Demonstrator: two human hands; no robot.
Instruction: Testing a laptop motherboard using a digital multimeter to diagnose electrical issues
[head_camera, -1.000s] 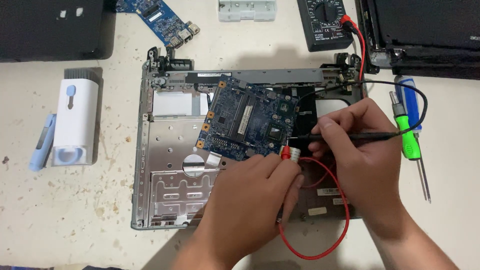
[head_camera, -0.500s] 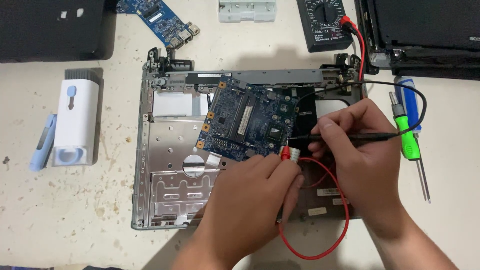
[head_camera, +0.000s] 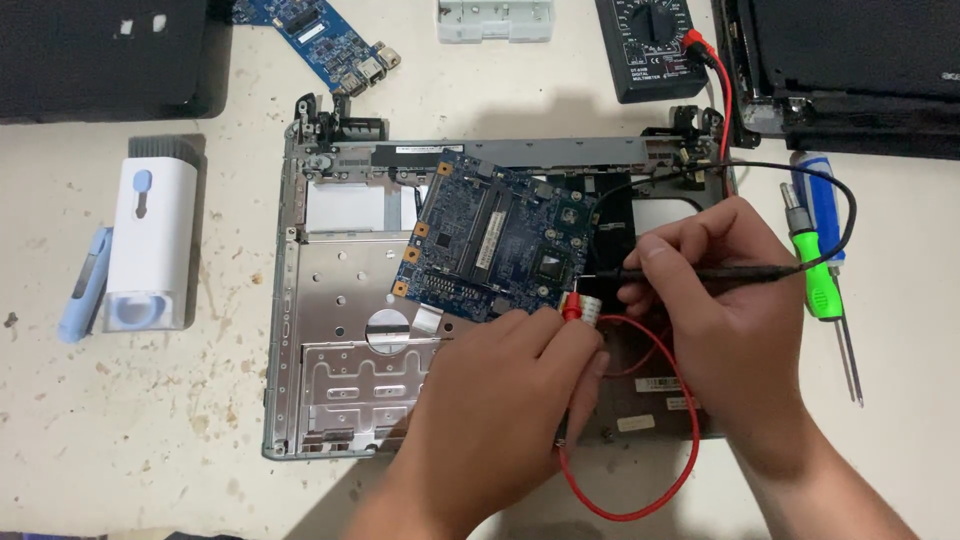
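Fingers of the left hand (head_camera: 500, 400) pinch one red probe (head_camera: 576, 308), its tip on the near right edge of the blue circuit board (head_camera: 495, 240). Right hand (head_camera: 720, 310) grips one black probe (head_camera: 690, 271), laid level, tip at the same board edge. Board lies tilted in one open grey laptop base (head_camera: 340, 370). Two leads, red (head_camera: 640, 500) and black (head_camera: 840, 200), run to one black multimeter (head_camera: 648, 45) at the far side. Second, smaller blue board (head_camera: 320, 40) lies far left. Two screwdrivers, green (head_camera: 815, 270) and blue (head_camera: 825, 185), lie right. White cleaning tool (head_camera: 150, 245) and pale blue brush (head_camera: 85, 285) sit left. Hands cover the base's near right part.
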